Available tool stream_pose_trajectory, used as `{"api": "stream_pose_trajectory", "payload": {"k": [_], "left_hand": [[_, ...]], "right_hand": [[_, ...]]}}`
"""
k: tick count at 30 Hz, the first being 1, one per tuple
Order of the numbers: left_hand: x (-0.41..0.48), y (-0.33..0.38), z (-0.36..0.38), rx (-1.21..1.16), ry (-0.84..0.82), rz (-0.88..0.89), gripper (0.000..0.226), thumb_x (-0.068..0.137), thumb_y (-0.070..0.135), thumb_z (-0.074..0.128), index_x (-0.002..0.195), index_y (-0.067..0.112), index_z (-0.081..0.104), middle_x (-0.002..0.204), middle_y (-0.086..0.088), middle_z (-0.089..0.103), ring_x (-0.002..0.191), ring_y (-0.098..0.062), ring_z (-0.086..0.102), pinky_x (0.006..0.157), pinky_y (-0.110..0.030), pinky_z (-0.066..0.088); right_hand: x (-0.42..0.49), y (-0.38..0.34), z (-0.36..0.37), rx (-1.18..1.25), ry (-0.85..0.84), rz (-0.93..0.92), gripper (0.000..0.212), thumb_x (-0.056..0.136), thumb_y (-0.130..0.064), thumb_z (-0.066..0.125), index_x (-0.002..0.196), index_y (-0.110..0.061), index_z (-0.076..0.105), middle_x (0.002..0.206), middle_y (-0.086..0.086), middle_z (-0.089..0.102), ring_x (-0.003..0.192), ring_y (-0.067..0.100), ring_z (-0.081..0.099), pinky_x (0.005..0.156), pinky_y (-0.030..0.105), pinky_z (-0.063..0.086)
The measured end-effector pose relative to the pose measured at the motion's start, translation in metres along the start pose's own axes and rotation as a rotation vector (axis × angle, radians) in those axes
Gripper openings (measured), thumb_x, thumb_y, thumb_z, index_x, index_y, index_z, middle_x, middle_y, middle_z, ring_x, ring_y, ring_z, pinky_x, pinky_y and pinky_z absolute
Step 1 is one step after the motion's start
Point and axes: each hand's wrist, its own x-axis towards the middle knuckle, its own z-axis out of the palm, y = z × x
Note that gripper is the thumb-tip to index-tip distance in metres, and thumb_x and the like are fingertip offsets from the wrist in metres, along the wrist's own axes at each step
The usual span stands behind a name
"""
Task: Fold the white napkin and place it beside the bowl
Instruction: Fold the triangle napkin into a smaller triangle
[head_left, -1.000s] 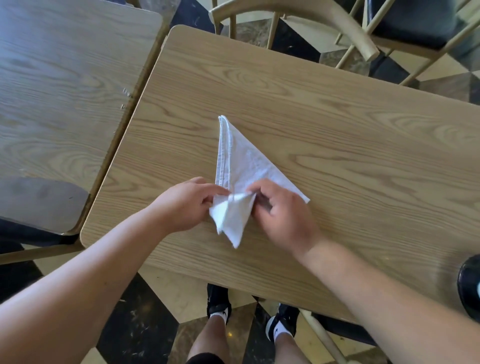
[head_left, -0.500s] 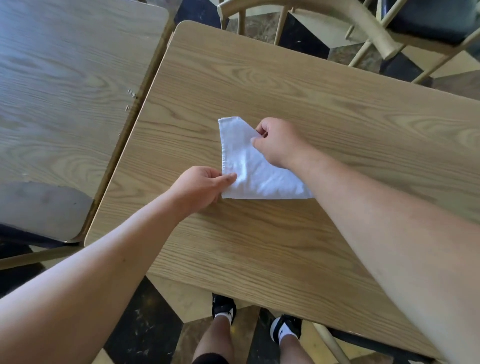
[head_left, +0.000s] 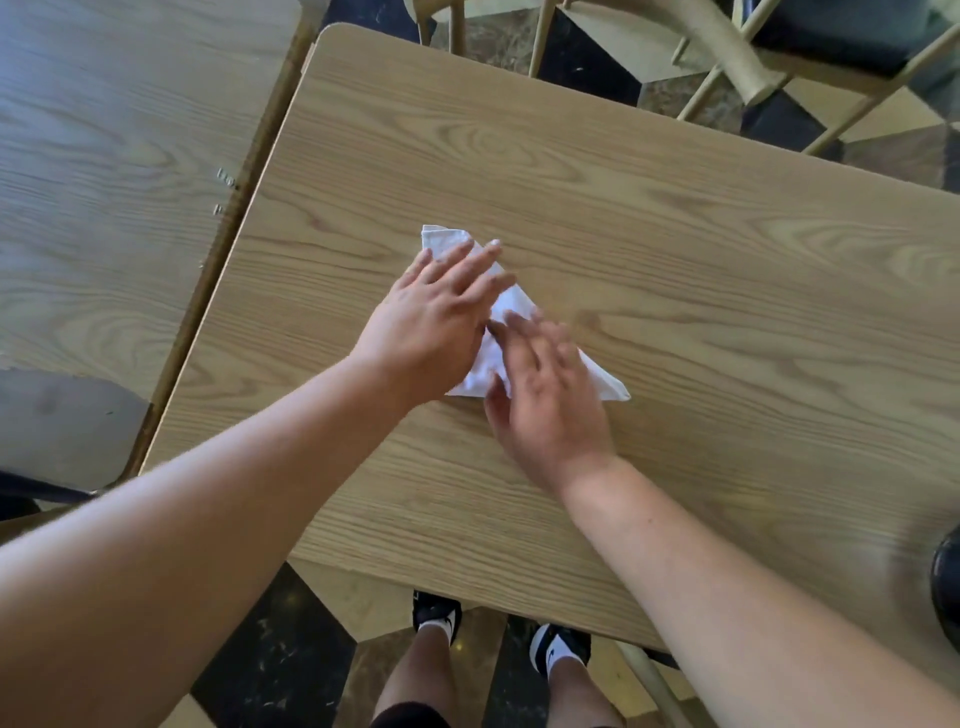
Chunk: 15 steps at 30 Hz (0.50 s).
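The white napkin lies folded into a triangle near the middle of the wooden table. My left hand rests flat on its upper left part, fingers spread. My right hand lies flat over its lower right part, blurred, fingers apart. Only the top corner, a middle strip and the right tip of the napkin show. A dark rounded object, possibly the bowl, peeks in at the right edge of the frame.
A second wooden table stands close on the left with a narrow gap between. Wooden chairs stand behind the far edge. My feet in black shoes are below the near edge.
My right hand left the napkin's upper edge and came down onto its lower part. My left hand moved up from the lower corner and flattened on the cloth.
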Motion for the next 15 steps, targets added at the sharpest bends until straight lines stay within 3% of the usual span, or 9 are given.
{"api": "stream_pose_trajectory", "payload": {"k": [3,9,12,15], "left_hand": [[0.017,-0.012,0.007,0.127,-0.212,0.039,0.057,0.107,0.040,0.035,0.163,0.031,0.034,0.176,-0.003,0.020,0.163,-0.024,0.013,0.131,-0.051,0.006],[0.017,-0.020,0.015,0.260,-0.230,-0.044,0.069,0.103,0.063,0.018,0.167,0.039,0.011,0.178,0.005,0.001,0.163,-0.014,-0.002,0.129,-0.061,-0.001],[0.018,-0.019,0.016,0.275,-0.198,-0.052,0.069,0.103,0.061,0.016,0.167,0.036,0.014,0.178,0.004,0.006,0.163,-0.014,0.001,0.128,-0.064,0.000],[0.022,-0.016,0.013,0.267,-0.130,-0.072,0.067,0.103,0.058,0.029,0.163,0.028,0.036,0.173,-0.002,0.029,0.161,-0.023,0.020,0.128,-0.064,0.006]], "right_hand": [[-0.003,0.009,0.007,-0.098,-0.120,0.002,0.066,0.100,-0.040,0.040,0.156,-0.006,0.044,0.162,0.017,0.045,0.155,0.040,0.033,0.126,0.059,0.024],[-0.021,0.040,0.005,-0.270,-0.198,-0.017,0.068,0.109,-0.051,0.026,0.167,-0.015,0.021,0.176,0.005,0.011,0.162,0.033,0.008,0.130,0.056,0.010],[-0.030,0.049,0.003,-0.273,-0.183,0.020,0.066,0.110,-0.048,0.022,0.167,-0.015,0.013,0.176,0.004,0.006,0.163,0.032,0.006,0.130,0.056,0.007],[-0.035,0.060,-0.004,-0.279,-0.189,0.021,0.061,0.110,-0.040,0.022,0.167,-0.019,0.014,0.176,0.005,0.012,0.162,0.034,0.010,0.130,0.058,0.009]]}}
